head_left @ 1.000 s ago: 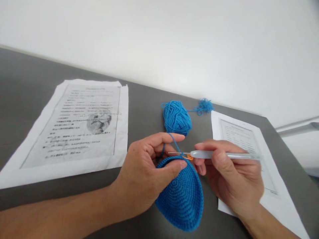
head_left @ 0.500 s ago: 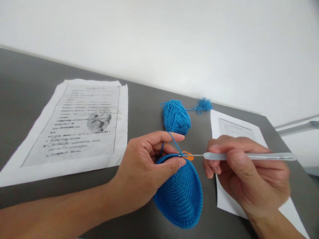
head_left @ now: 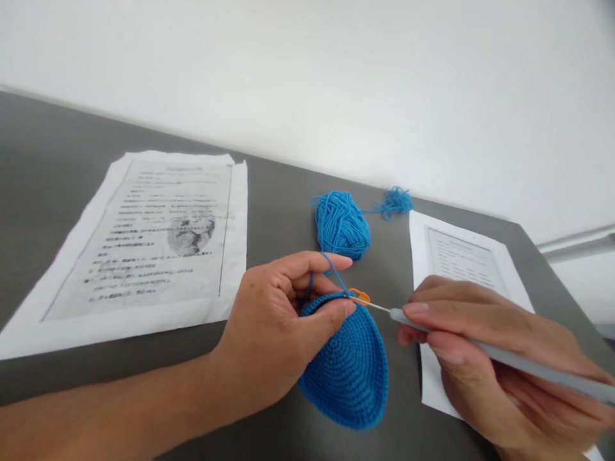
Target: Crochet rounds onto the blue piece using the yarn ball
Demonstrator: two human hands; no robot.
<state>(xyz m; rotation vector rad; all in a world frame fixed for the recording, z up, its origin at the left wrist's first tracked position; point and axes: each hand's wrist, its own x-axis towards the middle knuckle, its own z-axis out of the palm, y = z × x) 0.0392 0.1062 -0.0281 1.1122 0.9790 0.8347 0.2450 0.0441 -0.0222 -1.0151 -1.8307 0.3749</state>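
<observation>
My left hand (head_left: 283, 326) pinches the upper edge of a blue crocheted piece (head_left: 353, 368) between thumb and fingers. A strand of blue yarn loops over its raised index finger down to the stitches. My right hand (head_left: 494, 358) grips the grey handle of a crochet hook (head_left: 533, 363) like a pen. The hook's thin metal shaft slants up to the left, its tip at the piece's top edge beside my left thumb. An orange stitch marker (head_left: 361, 296) hangs at that edge, just behind the shaft.
A blue yarn ball (head_left: 342, 225) lies beyond my hands, with a small tangle of yarn (head_left: 396, 202) to its right. One printed sheet (head_left: 163, 230) is on the left of the grey table (head_left: 283, 186); another sheet (head_left: 464, 253) lies partly under my right hand.
My right hand has moved down and to the right, and the hook has tilted, handle end lower. The crocheted piece has shifted slightly up; my left hand keeps its hold.
</observation>
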